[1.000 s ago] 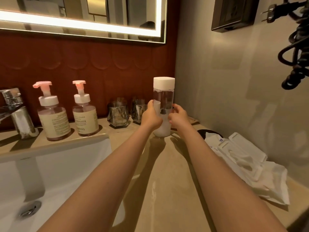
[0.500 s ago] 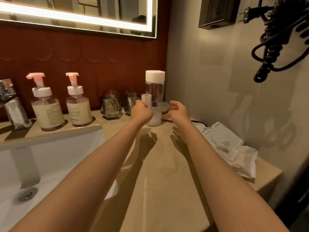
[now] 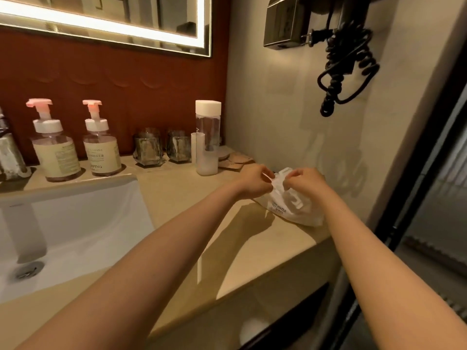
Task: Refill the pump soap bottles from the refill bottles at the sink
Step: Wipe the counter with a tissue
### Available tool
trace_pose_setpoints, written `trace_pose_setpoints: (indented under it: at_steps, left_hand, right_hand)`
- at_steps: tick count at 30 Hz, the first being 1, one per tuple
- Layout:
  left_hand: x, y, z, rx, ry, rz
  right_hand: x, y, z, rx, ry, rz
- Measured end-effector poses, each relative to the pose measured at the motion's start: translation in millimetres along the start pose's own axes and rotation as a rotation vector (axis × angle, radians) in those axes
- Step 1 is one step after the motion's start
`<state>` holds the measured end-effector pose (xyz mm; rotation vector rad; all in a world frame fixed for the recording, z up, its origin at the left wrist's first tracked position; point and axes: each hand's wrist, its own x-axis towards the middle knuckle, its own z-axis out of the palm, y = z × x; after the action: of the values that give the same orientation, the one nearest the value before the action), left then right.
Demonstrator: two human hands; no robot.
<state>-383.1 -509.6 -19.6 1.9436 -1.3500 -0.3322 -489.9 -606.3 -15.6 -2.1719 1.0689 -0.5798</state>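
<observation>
Two pump soap bottles with pink pumps stand behind the sink, one at the left (image 3: 54, 150) and one to its right (image 3: 101, 147). A tall clear refill bottle (image 3: 207, 140) with a white cap stands upright at the back of the counter, a little white liquid at its bottom. Nobody touches it. To its right lies a white pack of wet wipes (image 3: 290, 205). My left hand (image 3: 255, 181) and my right hand (image 3: 307, 181) both pinch the top of that pack, fingers curled.
Two glass tumblers (image 3: 149, 149) (image 3: 179, 147) stand between the pump bottles and the refill bottle. The white sink basin (image 3: 75, 223) fills the left, with a chrome tap (image 3: 7, 152) at its edge. A coiled black cord (image 3: 346, 69) hangs on the right wall. The counter edge (image 3: 298, 256) drops off at the right.
Both hands have let go of the refill bottle, which now stands alone, and moved right to the wet wipes pack and taken hold of it. The view swung right.
</observation>
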Motion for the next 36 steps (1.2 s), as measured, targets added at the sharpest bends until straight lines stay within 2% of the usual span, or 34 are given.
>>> trace_pose_setpoints:
  at_steps: [2,3,6,11,13,15,19,22,25,31,36]
  left_hand:
    - [-3,2,5,-0.028,-0.007,-0.013]
    - [-5,3,5,-0.046,-0.003,-0.022]
    - [-10,4,6,-0.076,-0.027,-0.043]
    - [-16,1,6,-0.093,-0.119,-0.033]
    - [-18,5,2,-0.128,-0.075,-0.018]
    - [-20,9,-6,-0.198,0.044,-0.010]
    - [-26,7,-37,-0.307,0.266,-0.035]
    - [-42,0,-61,-0.327,0.176,-0.099]
    - [-61,-11,-74,-0.258,0.064,-0.077]
    - [-81,-36,-91,-0.249,0.200,-0.054]
    - [-92,-46,-102,-0.349,0.205,-0.114]
  right_hand:
    - [-2,6,-2,-0.080,-0.097,0.077]
    - [-2,9,-2,-0.062,-0.091,0.080]
    - [1,13,-4,0.048,0.040,0.061]
    - [-1,0,-18,0.479,0.077,0.073]
    - [-5,-10,-26,0.635,0.025,0.033]
    - [-11,-18,-30,0.692,-0.064,-0.032]
    - [-24,-33,-22,0.670,-0.240,-0.083]
    - [-33,-43,-3,0.669,-0.353,-0.073]
    - [-40,-55,17,0.635,-0.438,-0.105]
    - [-49,-83,47,0.645,-0.497,-0.125]
    - [-53,-93,64,0.601,-0.545,-0.088]
